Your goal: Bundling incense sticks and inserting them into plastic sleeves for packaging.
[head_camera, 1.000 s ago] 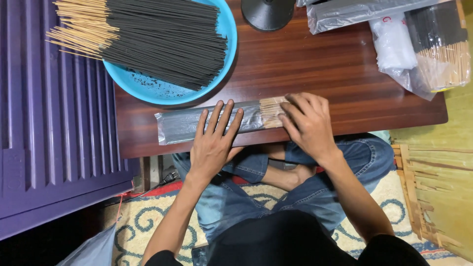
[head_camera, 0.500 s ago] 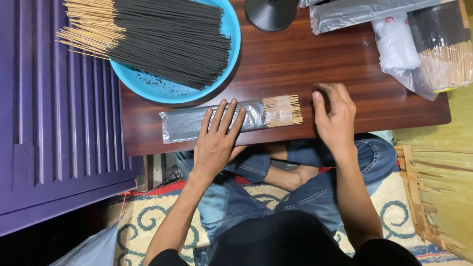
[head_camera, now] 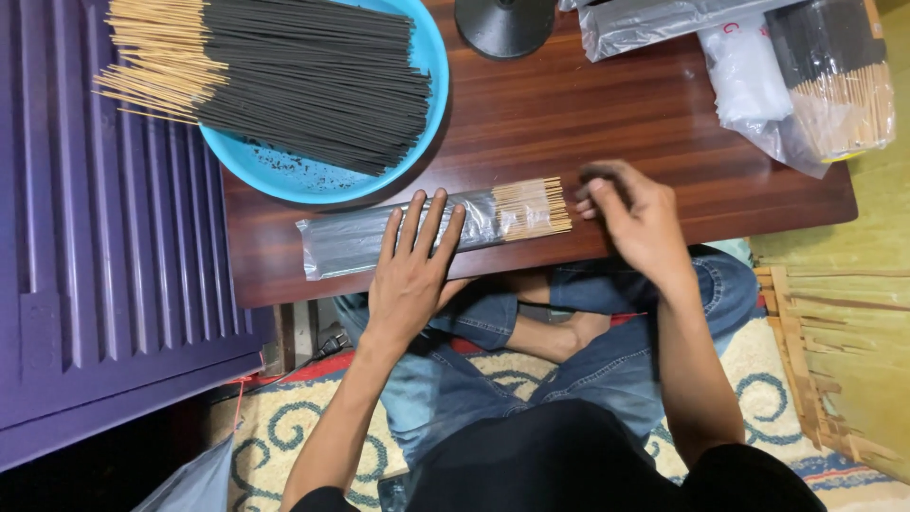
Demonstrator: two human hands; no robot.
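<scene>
Sleeved stick bundle [head_camera: 431, 230] lying lengthwise along the counter [head_camera: 607, 123] near its front edge, bare tan ends pointing right. Left hand [head_camera: 412, 270] flat on the sleeve's middle, fingers spread, pinning it. Right hand [head_camera: 637, 216] just off the bare ends, fingers loosely curled, holding nothing visible. Blue bowl [head_camera: 284, 171] close behind the sleeve; open counter behind the right hand.

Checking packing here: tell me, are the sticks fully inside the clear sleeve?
Not fully. The sticks' bare ends poke out of the clear sleeve held flat by the left hand.
</scene>
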